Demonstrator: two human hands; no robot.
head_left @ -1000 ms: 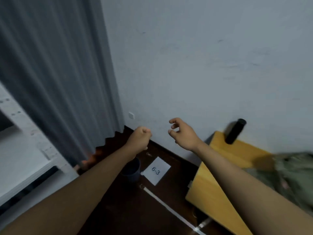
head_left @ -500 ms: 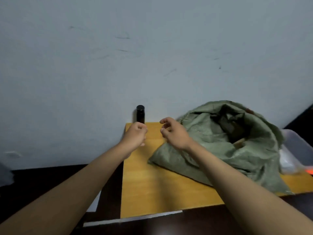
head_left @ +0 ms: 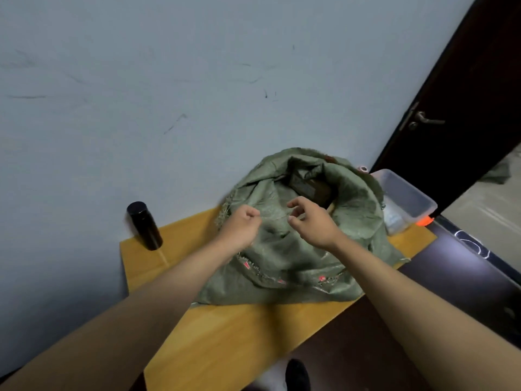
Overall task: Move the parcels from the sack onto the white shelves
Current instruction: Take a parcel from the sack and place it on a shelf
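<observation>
View swings from shelf corner to green sack (head_left: 296, 249) at 12 o'clock on wooden table (head_left: 225, 334). Left hand (head_left: 239, 230) fisted, empty; right hand (head_left: 313, 221) loosely curled above sack mouth (dark parcel (head_left: 306, 186) inside). Next pickup imminent.

Plain indoor room, storeroom-like: scuffed pale wall (head_left: 169, 80) fills upper frame, dark door (head_left: 465, 108) with lever handle upper right, wooden table (head_left: 225, 334) centre, dark floor (head_left: 423, 292) lower right.
</observation>
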